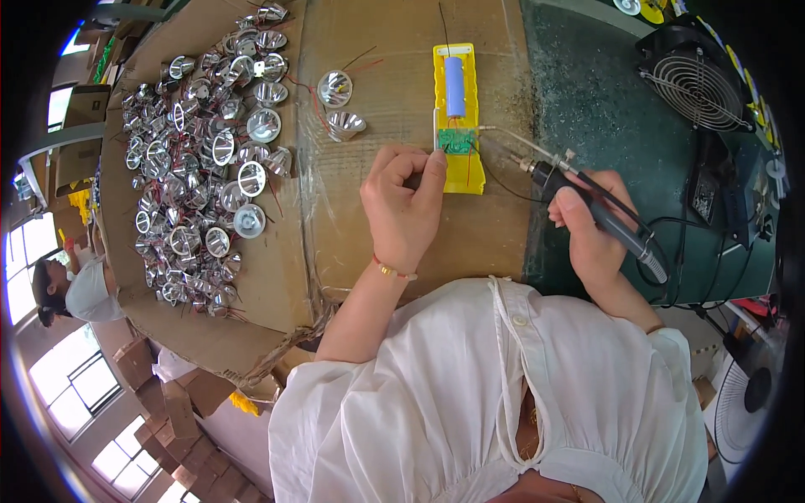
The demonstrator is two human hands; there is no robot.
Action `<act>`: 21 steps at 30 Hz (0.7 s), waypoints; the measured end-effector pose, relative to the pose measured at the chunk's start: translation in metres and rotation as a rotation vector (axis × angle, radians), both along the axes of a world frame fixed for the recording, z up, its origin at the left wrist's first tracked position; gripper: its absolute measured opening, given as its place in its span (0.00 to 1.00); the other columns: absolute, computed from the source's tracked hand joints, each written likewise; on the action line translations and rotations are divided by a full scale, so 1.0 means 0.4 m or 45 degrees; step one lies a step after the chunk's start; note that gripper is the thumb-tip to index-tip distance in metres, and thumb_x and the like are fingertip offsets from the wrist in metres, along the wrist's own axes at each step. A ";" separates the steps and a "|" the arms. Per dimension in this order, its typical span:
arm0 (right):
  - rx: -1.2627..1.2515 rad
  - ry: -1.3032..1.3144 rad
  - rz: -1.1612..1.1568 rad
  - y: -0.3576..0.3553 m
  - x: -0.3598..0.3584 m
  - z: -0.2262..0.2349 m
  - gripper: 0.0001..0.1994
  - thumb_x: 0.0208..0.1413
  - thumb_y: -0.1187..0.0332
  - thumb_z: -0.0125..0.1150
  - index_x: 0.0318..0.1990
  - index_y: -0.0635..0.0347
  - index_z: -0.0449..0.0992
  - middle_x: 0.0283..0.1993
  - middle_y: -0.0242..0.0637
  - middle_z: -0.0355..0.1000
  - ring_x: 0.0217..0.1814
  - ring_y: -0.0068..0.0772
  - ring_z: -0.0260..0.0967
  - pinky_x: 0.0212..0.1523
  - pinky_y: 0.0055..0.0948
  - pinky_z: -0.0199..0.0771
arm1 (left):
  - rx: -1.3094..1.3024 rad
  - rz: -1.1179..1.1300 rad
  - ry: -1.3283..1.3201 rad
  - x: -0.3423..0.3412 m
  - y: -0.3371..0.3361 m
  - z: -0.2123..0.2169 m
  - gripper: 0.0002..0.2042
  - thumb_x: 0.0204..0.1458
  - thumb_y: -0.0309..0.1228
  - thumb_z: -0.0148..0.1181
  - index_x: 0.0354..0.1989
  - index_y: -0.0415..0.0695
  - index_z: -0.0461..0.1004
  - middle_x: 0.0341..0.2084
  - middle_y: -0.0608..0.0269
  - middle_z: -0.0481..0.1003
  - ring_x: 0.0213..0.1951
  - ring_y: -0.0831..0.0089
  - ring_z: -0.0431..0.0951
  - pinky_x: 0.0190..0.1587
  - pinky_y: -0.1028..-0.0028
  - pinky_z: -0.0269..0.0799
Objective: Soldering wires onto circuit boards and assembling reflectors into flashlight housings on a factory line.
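Note:
A yellow plastic housing (464,178) lies on the cardboard in front of me, holding a blue-violet cylindrical battery (454,87) and a small green circuit board (458,142). My left hand (402,197) is closed in a pinch at the board's left edge; what lies between its fingertips is too small to make out. Gripped in my right hand (591,230) is a soldering iron (605,216) with a thin metal feed tube (524,144) along it. Their front ends point at the board's right side. Thin red and dark wires run around the board.
At left, a large cardboard box (277,293) holds many silver reflector cups (189,184) with wires. Two loose reflectors (335,89) lie beside the housing. A round-grilled fan (700,88) and cables (713,260) occupy the right side. Another person (84,289) is far left.

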State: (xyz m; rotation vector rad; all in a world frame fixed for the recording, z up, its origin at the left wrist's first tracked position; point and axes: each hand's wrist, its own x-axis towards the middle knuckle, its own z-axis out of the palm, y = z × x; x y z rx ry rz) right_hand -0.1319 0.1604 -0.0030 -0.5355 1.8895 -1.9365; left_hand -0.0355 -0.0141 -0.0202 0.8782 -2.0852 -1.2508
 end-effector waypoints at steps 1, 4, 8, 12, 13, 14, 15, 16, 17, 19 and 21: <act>0.023 0.039 0.011 0.000 0.000 -0.004 0.10 0.48 0.70 0.62 0.34 0.66 0.69 0.26 0.36 0.71 0.26 0.19 0.68 0.27 0.19 0.68 | 0.003 0.007 -0.019 0.004 0.002 0.004 0.07 0.46 0.25 0.60 0.21 0.34 0.73 0.21 0.60 0.71 0.18 0.76 0.68 0.21 0.78 0.63; -0.008 0.006 0.032 -0.002 -0.002 -0.006 0.10 0.49 0.71 0.62 0.33 0.66 0.69 0.25 0.35 0.71 0.26 0.19 0.68 0.27 0.18 0.67 | -0.034 -0.010 -0.040 0.002 -0.004 0.006 0.06 0.45 0.25 0.60 0.22 0.35 0.74 0.21 0.60 0.71 0.19 0.76 0.69 0.22 0.78 0.64; 0.026 0.046 0.072 0.003 0.004 0.000 0.09 0.49 0.71 0.61 0.33 0.65 0.69 0.24 0.34 0.71 0.25 0.18 0.67 0.26 0.17 0.66 | -0.060 -0.097 -0.013 0.014 -0.008 -0.002 0.05 0.44 0.25 0.62 0.23 0.36 0.75 0.22 0.60 0.71 0.20 0.75 0.70 0.23 0.78 0.65; 0.033 0.048 0.035 0.003 0.006 -0.003 0.08 0.49 0.72 0.61 0.32 0.65 0.69 0.23 0.33 0.71 0.25 0.17 0.66 0.26 0.17 0.65 | -0.013 -0.139 -0.081 0.013 0.000 0.020 0.05 0.43 0.25 0.62 0.24 0.36 0.76 0.24 0.60 0.71 0.21 0.74 0.70 0.23 0.78 0.65; 0.032 0.049 0.036 0.003 0.007 -0.004 0.08 0.49 0.72 0.61 0.32 0.65 0.69 0.23 0.33 0.71 0.25 0.17 0.66 0.26 0.17 0.65 | -0.012 -0.131 -0.084 0.013 0.000 0.017 0.05 0.43 0.25 0.62 0.24 0.36 0.76 0.24 0.60 0.71 0.21 0.74 0.70 0.23 0.77 0.65; 0.098 0.079 0.059 0.005 0.007 -0.006 0.08 0.48 0.72 0.61 0.32 0.65 0.69 0.23 0.34 0.71 0.25 0.17 0.66 0.26 0.17 0.65 | -0.010 -0.123 -0.087 0.013 0.001 0.015 0.05 0.43 0.25 0.62 0.24 0.36 0.76 0.24 0.59 0.71 0.21 0.74 0.70 0.23 0.77 0.65; 0.165 0.108 0.082 0.007 0.007 -0.008 0.08 0.48 0.72 0.61 0.31 0.65 0.69 0.23 0.34 0.71 0.25 0.17 0.66 0.26 0.17 0.65 | -0.011 -0.121 -0.087 0.011 0.004 0.017 0.05 0.43 0.25 0.62 0.24 0.36 0.76 0.24 0.59 0.71 0.21 0.74 0.70 0.23 0.77 0.65; 0.164 0.106 0.082 0.006 0.008 -0.009 0.08 0.48 0.72 0.61 0.31 0.65 0.69 0.23 0.34 0.71 0.25 0.17 0.66 0.26 0.17 0.65 | -0.032 -0.117 -0.083 0.009 0.006 0.019 0.05 0.43 0.25 0.62 0.24 0.36 0.76 0.24 0.59 0.71 0.20 0.74 0.70 0.23 0.77 0.65; 0.123 0.091 0.078 0.006 0.009 -0.011 0.08 0.48 0.72 0.61 0.31 0.65 0.69 0.23 0.33 0.71 0.25 0.17 0.66 0.26 0.17 0.65 | -0.053 -0.112 -0.079 0.007 0.008 0.019 0.04 0.43 0.25 0.62 0.23 0.36 0.76 0.24 0.59 0.71 0.20 0.74 0.70 0.23 0.77 0.65; 0.084 0.072 0.075 0.002 0.011 -0.016 0.08 0.48 0.72 0.61 0.32 0.65 0.69 0.22 0.33 0.71 0.25 0.17 0.66 0.26 0.17 0.65 | -0.053 -0.104 -0.069 0.001 0.009 0.012 0.04 0.43 0.24 0.62 0.23 0.36 0.76 0.24 0.60 0.71 0.20 0.74 0.70 0.23 0.77 0.65; 0.064 0.026 0.060 -0.003 0.013 -0.023 0.08 0.48 0.72 0.61 0.32 0.66 0.69 0.23 0.34 0.71 0.25 0.17 0.67 0.26 0.17 0.66 | -0.051 -0.096 -0.060 0.000 0.011 0.000 0.04 0.43 0.24 0.62 0.23 0.36 0.75 0.24 0.60 0.71 0.19 0.74 0.70 0.22 0.77 0.65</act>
